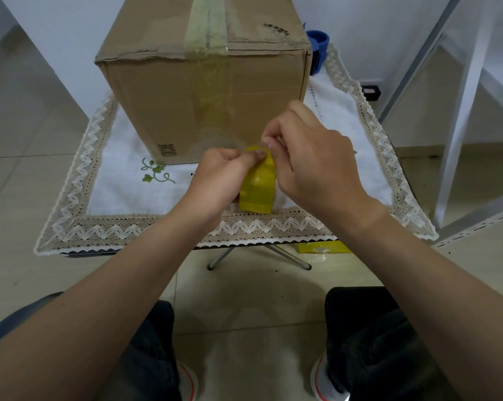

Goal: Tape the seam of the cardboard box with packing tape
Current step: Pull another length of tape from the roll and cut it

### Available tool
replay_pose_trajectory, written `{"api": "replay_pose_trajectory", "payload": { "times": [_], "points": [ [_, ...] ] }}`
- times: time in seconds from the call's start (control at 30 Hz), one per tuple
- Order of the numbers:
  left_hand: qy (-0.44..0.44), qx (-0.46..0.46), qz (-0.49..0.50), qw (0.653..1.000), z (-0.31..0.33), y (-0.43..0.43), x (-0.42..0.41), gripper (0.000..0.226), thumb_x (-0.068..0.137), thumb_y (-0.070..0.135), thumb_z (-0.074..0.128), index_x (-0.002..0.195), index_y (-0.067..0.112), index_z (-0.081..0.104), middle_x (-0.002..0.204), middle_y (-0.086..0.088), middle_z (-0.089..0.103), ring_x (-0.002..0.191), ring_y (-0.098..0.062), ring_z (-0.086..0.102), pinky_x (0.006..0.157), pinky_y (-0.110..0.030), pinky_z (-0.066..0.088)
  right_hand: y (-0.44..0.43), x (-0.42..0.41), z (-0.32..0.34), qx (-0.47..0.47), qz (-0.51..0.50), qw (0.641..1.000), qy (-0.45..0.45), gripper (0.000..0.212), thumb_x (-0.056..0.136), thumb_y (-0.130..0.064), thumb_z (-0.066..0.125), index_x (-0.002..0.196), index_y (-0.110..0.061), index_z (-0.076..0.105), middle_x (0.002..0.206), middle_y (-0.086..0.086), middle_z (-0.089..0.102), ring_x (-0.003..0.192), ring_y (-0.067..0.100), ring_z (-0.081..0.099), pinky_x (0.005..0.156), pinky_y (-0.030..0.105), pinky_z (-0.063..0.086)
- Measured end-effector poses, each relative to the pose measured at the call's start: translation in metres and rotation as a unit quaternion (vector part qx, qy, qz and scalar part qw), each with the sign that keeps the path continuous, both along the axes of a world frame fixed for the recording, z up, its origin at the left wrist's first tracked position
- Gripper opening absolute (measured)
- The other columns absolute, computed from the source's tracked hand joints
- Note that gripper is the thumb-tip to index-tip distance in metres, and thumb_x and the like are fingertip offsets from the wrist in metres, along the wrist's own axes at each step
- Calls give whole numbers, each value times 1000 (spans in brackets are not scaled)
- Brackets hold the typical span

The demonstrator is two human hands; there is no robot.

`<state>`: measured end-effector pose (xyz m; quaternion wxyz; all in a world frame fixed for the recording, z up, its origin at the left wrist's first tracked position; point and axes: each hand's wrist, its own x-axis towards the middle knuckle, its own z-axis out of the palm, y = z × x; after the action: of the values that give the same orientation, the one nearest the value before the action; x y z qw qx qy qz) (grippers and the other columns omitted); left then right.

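Cardboard box (pixel 186 91) stands at the far middle of the lace-edged tablecloth (pixel 123 227), and its top seam already wears a strip of clear tape (pixel 208 30) that runs over the near edge and down the front face — so the taping looks mostly done. What seems left is parting the strip from the roll. Yellow tape roll (pixel 257 186) sits upright just in front of the box. Left hand (pixel 215 180) pinches its top edge with fingers closed; right hand (pixel 311 160) pinches there too — thumb and forefinger tight on the tape.
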<state>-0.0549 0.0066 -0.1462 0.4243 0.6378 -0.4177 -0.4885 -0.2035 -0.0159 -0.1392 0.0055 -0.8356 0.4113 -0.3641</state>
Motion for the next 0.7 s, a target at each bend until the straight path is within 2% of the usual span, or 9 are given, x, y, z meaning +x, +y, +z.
{"api": "replay_pose_trajectory", "payload": {
  "times": [0.07,0.17,0.27,0.37,0.43,0.53,0.6,0.7],
  "points": [
    [0,10,1,1000,-1,0,3,37,96,36,69,104,0,73,86,-15,71,76,-26,69,59,-27,52,0,1,1,2,0,1000,-14,19,102,-25,50,96,-12,63,98,2,60,63,28,56,48,47,47],
    [14,9,-16,1000,-2,0,4,30,96,36,69,102,8,77,100,-19,78,79,-24,73,58,-26,57,-5,-2,1,40,-17,997,-63,12,101,-24,56,97,-16,63,97,-6,57,74,17,54,60,48,51],
    [-3,-17,-33,999,-5,2,1,25,99,36,65,93,15,77,89,-11,78,76,-17,72,66,-28,57,-12,-4,0,95,-19,989,-110,7,100,-23,58,94,-21,62,98,-10,57,78,8,53,70,42,52],
    [14,-36,-28,999,-9,2,-3,16,98,35,68,93,20,71,77,7,76,72,-9,72,72,-33,59,-18,-8,1,142,-23,979,-146,9,99,-20,62,91,-23,62,98,-4,64,79,12,60,72,26,50],
    [11,-41,-12,999,-12,3,-6,24,91,42,74,100,23,64,89,6,77,81,-12,75,81,-45,62,-19,-10,2,173,-20,971,-163,8,100,-18,63,92,-20,65,92,-5,68,78,12,63,68,14,44],
    [-33,-73,18,997,-14,5,-6,44,84,47,77,113,25,53,112,7,63,104,-15,68,91,-58,58,-17,-10,3,198,-5,964,-180,8,100,-17,64,92,-19,67,82,-9,68,75,11,65,65,11,43],
    [-39,-117,26,992,-12,5,-3,45,83,45,77,117,29,51,116,5,56,113,-14,62,88,-59,59,-16,-10,4,204,4,962,-180,9,100,-17,64,92,-20,66,81,-9,69,74,10,64,65,12,45],
    [-55,-163,10,985,-6,4,1,13,93,31,74,102,26,67,119,-4,59,106,-13,68,71,-51,65,-17,-10,5,202,8,963,-181,9,101,-18,63,92,-22,65,85,-6,72,73,9,64,66,18,49]
  ]
}}
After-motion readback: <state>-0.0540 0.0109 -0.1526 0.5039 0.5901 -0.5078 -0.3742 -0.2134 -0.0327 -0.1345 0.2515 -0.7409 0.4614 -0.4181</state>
